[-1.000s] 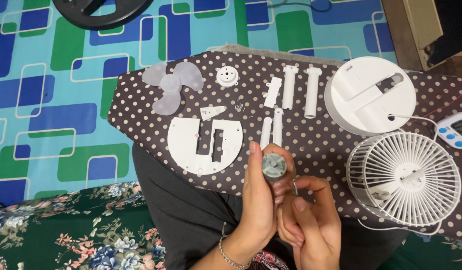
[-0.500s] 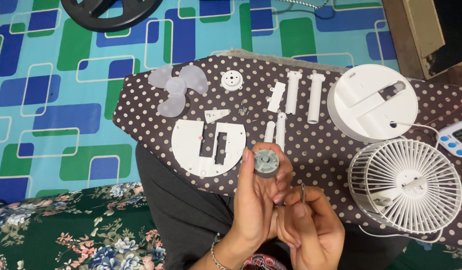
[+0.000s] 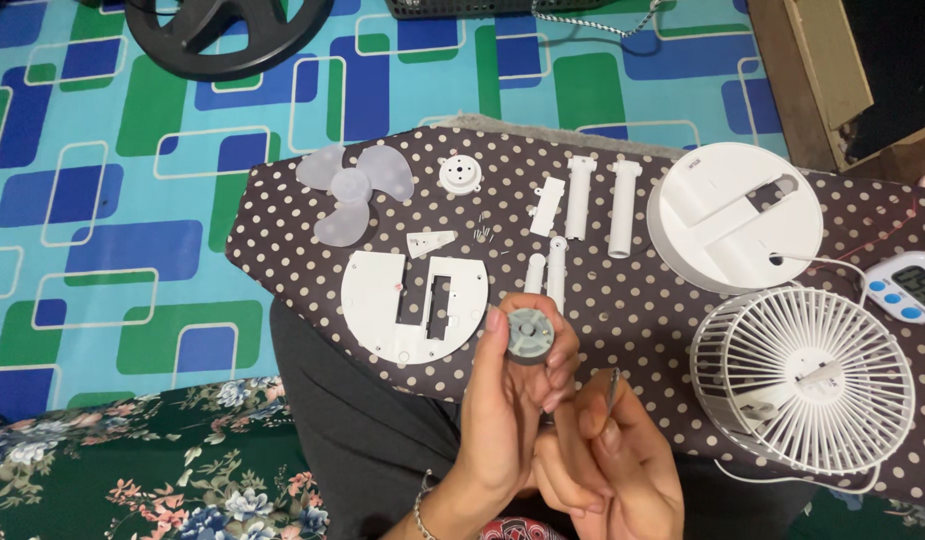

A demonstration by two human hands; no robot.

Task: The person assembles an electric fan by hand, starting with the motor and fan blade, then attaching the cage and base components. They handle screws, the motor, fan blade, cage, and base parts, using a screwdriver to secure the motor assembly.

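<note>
Hands low in the middle of the view, raised over the lap. Left hand [image 3: 508, 400] upright, palm turned inward, fingers and thumb closed around a small grey motor [image 3: 529, 333], its round end face turned up toward the camera, held just above the near edge of the dotted cloth [image 3: 643, 300]. Right hand [image 3: 613, 460] just beside it and lower, fingers curled, pinching a thin metal tool [image 3: 613, 385] whose tip points up near the motor; bracelet on the left wrist.

Brown cloth with pale dots spread across the lap, carrying fan parts: translucent blade [image 3: 351, 188] at far left, small round cap [image 3: 460, 175], flat white half-round plate [image 3: 413, 303] with cut-outs just left of the motor, white tubes [image 3: 598, 195] in a row, round white base [image 3: 735, 212], and white grille cage [image 3: 803, 378] at right. Digital timer [image 3: 908, 283] at the right edge. Beneath it all, floor mat in blue and green rounded squares [image 3: 103, 200]; black ring [image 3: 228, 25] at top left; floral fabric [image 3: 133, 470] at lower left.
</note>
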